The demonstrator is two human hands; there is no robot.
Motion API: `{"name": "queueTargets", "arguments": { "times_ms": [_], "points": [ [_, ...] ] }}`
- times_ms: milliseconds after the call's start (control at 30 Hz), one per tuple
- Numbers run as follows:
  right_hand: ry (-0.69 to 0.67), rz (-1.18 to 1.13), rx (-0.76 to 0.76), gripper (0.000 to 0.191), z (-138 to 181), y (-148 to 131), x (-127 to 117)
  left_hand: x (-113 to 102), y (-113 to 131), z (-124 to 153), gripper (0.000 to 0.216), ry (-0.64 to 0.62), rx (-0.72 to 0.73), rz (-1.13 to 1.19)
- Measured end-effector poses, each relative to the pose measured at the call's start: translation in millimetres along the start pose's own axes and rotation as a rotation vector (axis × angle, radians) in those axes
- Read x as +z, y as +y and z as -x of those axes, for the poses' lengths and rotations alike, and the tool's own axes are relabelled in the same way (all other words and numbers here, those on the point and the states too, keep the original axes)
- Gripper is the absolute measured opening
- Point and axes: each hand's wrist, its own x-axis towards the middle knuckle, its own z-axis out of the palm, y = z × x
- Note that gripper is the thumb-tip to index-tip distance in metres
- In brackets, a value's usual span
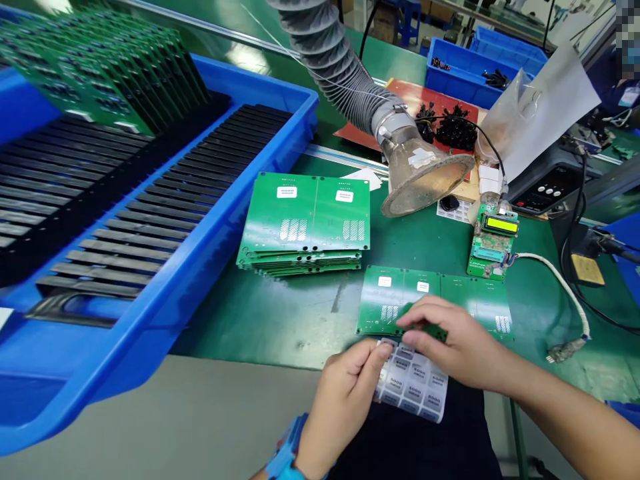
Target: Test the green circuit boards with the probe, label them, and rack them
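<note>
My left hand [350, 383] pinches the upper left corner of a sheet of silvery printed labels [413, 387], held tilted over my lap at the bench edge. My right hand [453, 340] is at the sheet's top edge, with its thumb and fingers curled together; what lies between the tips is too small to make out. Just beyond is a green circuit board panel [470, 300], partly covered by my right hand. Two white labels [385, 281] show on its left part. Farther left, a stack of green circuit board panels [320, 227] carries white labels on its top panel.
A blue tray [165, 320] with black slotted racks and upright boards fills the left. A grey extraction hose [345, 73] hangs over the bench, its hood [425, 183] low. A small display board [493, 240], a cable plug [565, 350] and a black device [543, 180] stand right.
</note>
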Motion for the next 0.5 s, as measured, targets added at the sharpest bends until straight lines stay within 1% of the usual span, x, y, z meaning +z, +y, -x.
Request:
{"name": "queueTargets", "arguments": {
  "times_ms": [33,100,167,233,267,333,400,433,500],
  "points": [
    [-0.048,-0.083,0.058,0.008,-1,-6,3,0,0,0,0.037,0.003,0.011,-0.009],
    [-0.065,-0.19,0.165,0.005,-2,-14,10,1,0,0,0.038,0.01,0.015,-0.025],
    [-0.036,-0.238,0.202,0.008,-2,-17,14,0,-3,1,0.041,0.007,0.006,-0.033],
    [0.021,-0.268,0.195,0.011,1,-12,10,1,-6,1,0.041,-0.023,-0.012,-0.021],
    [0.069,-0.276,0.198,0.011,3,-7,5,1,-7,0,0.041,-0.056,-0.034,-0.004],
    [0.181,-0.245,0.242,0.012,6,8,-14,3,-9,-1,0.038,-0.153,-0.117,0.068],
    [0.248,-0.109,0.322,0.013,8,28,-39,4,-9,-2,0.034,-0.262,-0.225,0.183],
    [0.235,-0.009,0.367,0.014,8,37,-50,4,-9,-3,0.033,-0.305,-0.271,0.242],
    [0.154,0.158,0.434,0.017,7,51,-68,5,-7,-5,0.034,-0.361,-0.325,0.328]
  ]
}}
